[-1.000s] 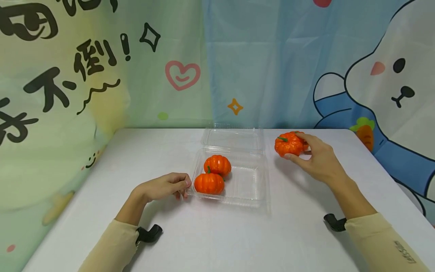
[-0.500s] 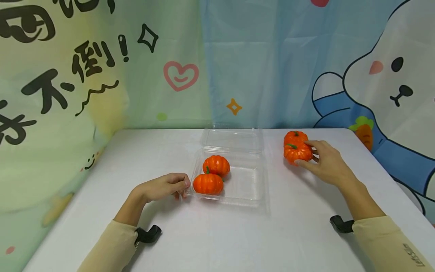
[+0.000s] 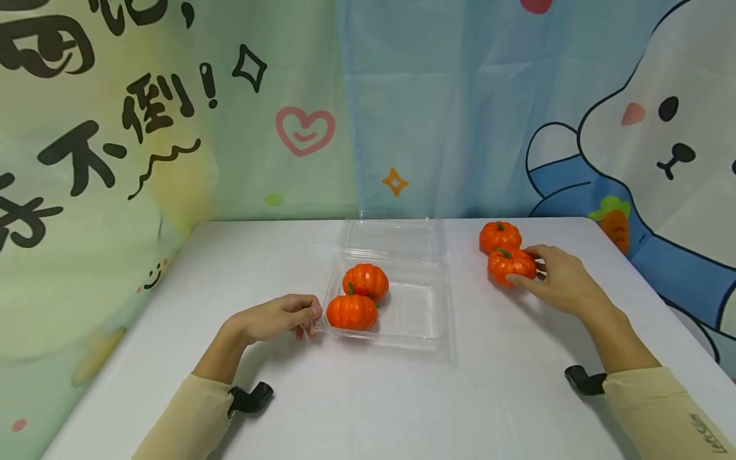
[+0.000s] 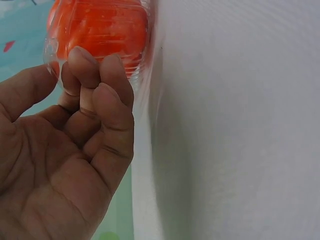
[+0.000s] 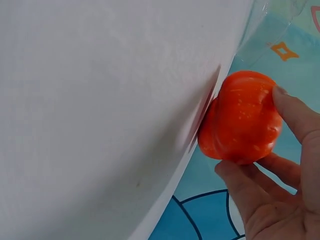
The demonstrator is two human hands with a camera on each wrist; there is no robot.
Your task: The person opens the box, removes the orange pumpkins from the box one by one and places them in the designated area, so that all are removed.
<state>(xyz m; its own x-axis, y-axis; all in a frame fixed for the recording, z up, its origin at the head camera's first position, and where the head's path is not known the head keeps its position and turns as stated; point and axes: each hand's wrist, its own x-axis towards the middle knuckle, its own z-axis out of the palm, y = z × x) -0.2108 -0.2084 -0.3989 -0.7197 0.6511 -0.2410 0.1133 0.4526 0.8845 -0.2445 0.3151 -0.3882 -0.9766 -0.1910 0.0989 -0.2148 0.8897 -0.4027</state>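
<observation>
In the head view, my right hand (image 3: 560,279) holds a small orange pumpkin (image 3: 509,267) between thumb and fingers, low over the table. Directly behind it sits another pumpkin (image 3: 499,236), partly overlapped by the held one. The right wrist view shows the thumb on one side of the held pumpkin (image 5: 247,117) and fingertips on the other. My left hand (image 3: 282,317) pinches the near left corner of a clear plastic clamshell box (image 3: 416,332). Inside that box, two pumpkins (image 3: 352,312) fill the left side, one behind the other.
The box's clear lid (image 3: 393,236) lies folded back toward the far edge of the white table (image 3: 368,402). Behind the table hangs a printed curtain (image 3: 425,115). A black wrist mount (image 3: 251,397) sticks out from each sleeve.
My right hand has moved the pumpkin right and toward me, down in front of the other loose pumpkin, which now shows more fully. The left hand and box stay where they were.
</observation>
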